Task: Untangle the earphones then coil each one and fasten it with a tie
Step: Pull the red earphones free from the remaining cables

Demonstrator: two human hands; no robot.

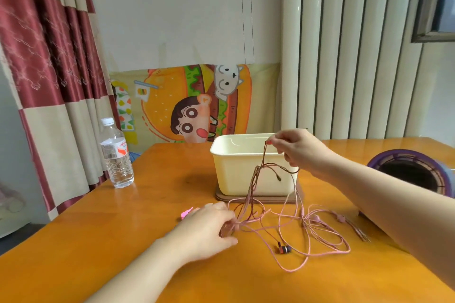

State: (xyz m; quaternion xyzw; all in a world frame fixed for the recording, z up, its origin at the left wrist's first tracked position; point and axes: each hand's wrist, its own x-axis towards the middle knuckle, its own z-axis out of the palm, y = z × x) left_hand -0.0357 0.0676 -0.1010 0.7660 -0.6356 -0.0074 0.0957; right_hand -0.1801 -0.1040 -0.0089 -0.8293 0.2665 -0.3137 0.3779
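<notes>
The right hand [299,149] is raised above the orange wooden surface [123,241], its fingers [273,141] pinched shut on the top end of a thin dark brown earphone cable [258,174]. The cable hangs straight down from that pinch, in front of a cream plastic rectangular tub [234,170] that sits on a dark brown board [221,198]. A short branch of the brown cable loops out just below the right fingers.

The left hand [209,227] rests low on the surface, its fingers [230,225] curled closed around a bunch of strands where the brown cable meets a pale pink earphone cable [320,236]. From the left fingers the pink cable sprawls away in loose loops across the surface, below the right hand. A small red and black earbud [284,249] lies among the loops, near the left fingers. A small pink tie [186,212] lies just behind the left hand.

Well apart from the left fingers stands a clear plastic water bottle [115,155] with a white cap
</notes>
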